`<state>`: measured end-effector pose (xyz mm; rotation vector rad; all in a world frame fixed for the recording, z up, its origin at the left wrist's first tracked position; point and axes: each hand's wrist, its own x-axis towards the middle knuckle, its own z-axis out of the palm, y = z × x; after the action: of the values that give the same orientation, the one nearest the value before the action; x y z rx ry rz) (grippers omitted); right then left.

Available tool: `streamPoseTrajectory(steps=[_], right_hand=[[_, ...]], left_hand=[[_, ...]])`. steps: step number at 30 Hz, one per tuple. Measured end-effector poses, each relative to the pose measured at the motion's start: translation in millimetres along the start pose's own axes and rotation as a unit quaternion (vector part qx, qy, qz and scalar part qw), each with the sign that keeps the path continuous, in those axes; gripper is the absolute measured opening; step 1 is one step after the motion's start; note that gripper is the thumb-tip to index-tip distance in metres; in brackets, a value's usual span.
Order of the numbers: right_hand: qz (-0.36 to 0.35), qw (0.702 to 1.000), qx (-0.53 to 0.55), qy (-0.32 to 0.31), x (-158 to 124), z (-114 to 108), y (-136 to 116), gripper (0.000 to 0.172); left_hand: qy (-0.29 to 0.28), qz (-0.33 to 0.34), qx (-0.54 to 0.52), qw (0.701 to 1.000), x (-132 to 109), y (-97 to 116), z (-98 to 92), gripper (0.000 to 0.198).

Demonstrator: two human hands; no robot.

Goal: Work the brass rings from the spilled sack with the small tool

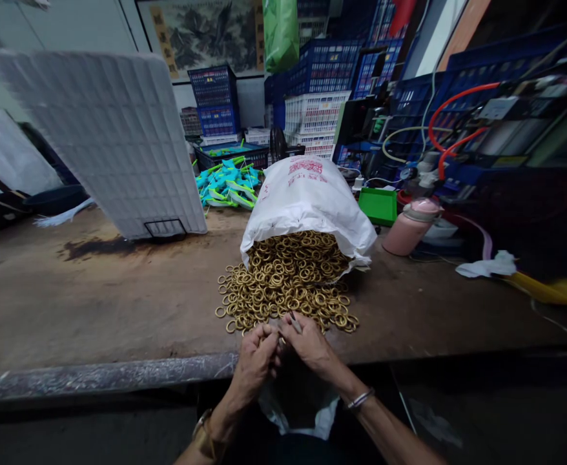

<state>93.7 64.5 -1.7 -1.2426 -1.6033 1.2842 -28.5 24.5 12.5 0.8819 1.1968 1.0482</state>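
Observation:
A white sack (307, 194) lies on its side on the brown table (177, 310), its mouth facing me. Many brass-coloured rings (283, 278) spill from it in a heap toward the front edge. My left hand (259, 352) and my right hand (305, 339) meet at the near side of the heap, fingers closed. Between the fingertips is something small and greyish, too blurred to name. Below my hands, an open pale bag (327, 416) hangs under the table edge.
A tall white ribbed panel (113, 142) stands at the left. Behind the sack lie blue and green plastic parts (230, 184). To its right are a green tray (378, 205), a pink bottle (409, 226) and red hoses. Stacked crates (319, 68) fill the back.

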Motion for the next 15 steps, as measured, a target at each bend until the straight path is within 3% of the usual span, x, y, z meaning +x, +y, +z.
streamPoseTrajectory(steps=[5,15], right_hand=[[-0.021,0.997,-0.07,0.016,2.6,0.5,-5.0,0.023],[0.016,1.0,0.01,-0.02,1.5,1.9,-5.5,0.025]], left_hand=[[0.005,0.011,0.017,1.0,-1.0,2.4,1.2,0.027],[-0.05,-0.024,-0.082,0.995,-2.4,-3.9,-3.4,0.028]])
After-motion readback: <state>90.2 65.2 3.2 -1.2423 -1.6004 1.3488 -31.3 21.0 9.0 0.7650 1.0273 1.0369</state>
